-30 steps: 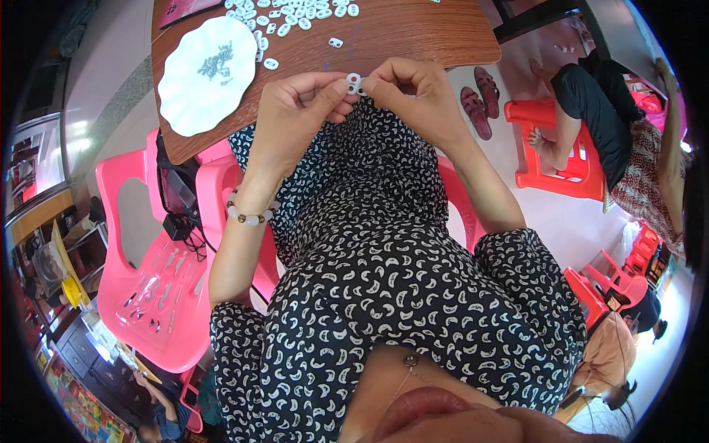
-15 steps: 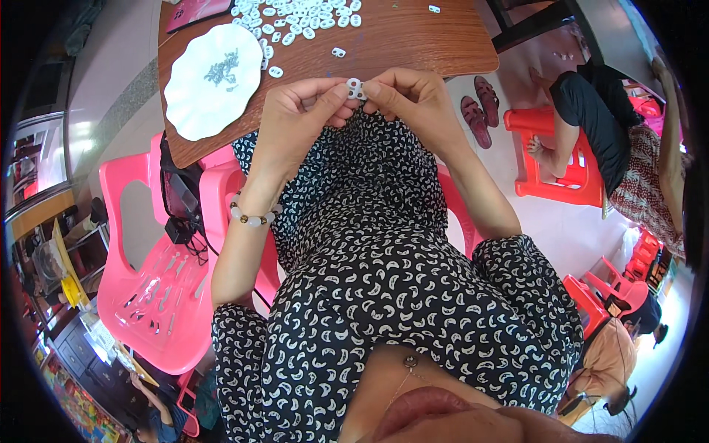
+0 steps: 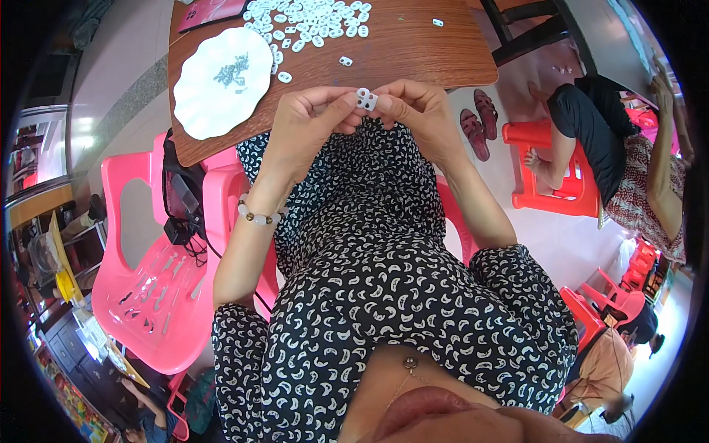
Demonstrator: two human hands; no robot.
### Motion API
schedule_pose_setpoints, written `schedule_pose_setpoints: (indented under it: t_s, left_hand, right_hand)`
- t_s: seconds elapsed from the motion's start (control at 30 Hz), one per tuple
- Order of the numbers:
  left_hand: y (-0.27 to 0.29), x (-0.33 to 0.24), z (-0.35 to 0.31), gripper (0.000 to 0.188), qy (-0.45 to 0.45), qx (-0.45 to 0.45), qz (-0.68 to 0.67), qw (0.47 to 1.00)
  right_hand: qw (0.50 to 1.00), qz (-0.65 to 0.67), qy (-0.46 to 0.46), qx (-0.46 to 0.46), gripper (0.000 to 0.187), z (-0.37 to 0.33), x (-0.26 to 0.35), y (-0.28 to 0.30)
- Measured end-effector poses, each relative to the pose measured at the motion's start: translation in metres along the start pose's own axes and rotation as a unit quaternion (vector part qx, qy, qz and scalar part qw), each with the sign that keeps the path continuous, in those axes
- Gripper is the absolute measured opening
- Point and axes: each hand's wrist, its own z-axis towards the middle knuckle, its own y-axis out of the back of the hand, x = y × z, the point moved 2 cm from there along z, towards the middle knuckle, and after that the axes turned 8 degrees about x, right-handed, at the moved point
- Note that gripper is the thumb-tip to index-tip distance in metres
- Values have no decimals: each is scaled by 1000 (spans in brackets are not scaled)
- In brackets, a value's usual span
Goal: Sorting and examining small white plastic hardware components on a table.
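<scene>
Just past the near edge of the table, over my lap, my two hands meet at the fingertips. Between the thumb and fingers of my left hand (image 3: 310, 125) is a small white oval plastic piece with two holes (image 3: 362, 94), like part of a cord lock. My right hand (image 3: 422, 118) pinches a small squarish white two-hole piece (image 3: 371, 102), which touches or overlaps the oval one. Whether the two are joined I cannot tell. On the table a white wavy-rimmed plate (image 3: 193, 103) bears a small heap of tiny grey metal bits (image 3: 235, 71), perhaps springs.
Many loose white two-hole pieces (image 3: 319, 26) lie across the far part of the brown wooden table (image 3: 413, 52). A pink case (image 3: 210, 12) sits at its far left. A pink chair (image 3: 151, 295) stands at my left; to the right are sandals (image 3: 478, 122) and a person on a red stool (image 3: 550, 196).
The white pieces have turned between my fingertips, and the squarish one now shows more plainly beside the oval one. My hands sit slightly lower and farther right in the picture.
</scene>
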Motion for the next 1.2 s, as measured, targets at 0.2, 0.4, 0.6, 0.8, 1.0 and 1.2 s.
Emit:
schedule_pose_setpoints:
  t_s: [0.2,0.4,0.6,0.8,1.0,1.2]
  left_hand:
    - [1,0,-3,28,7,4,-11,1000]
    - [0,0,-5,26,6,21,-14,1000]
    - [1,-3,-7,25,18,43,-27,999]
    - [0,-4,-8,24,33,54,-61,996]
    - [-1,0,-6,24,51,57,-76,994]
    - [-3,2,-5,24,66,66,-94,991]
  right_hand:
    - [1000,21,-11,10,21,-3,2,-4]
    - [999,21,9,26,25,-4,2,-7]
    - [997,7,30,72,40,-1,8,-13]
    - [995,-32,31,91,42,-3,5,-7]
    - [996,8,24,87,41,-5,6,-8]
    - [995,-15,43,86,39,-6,2,-4]
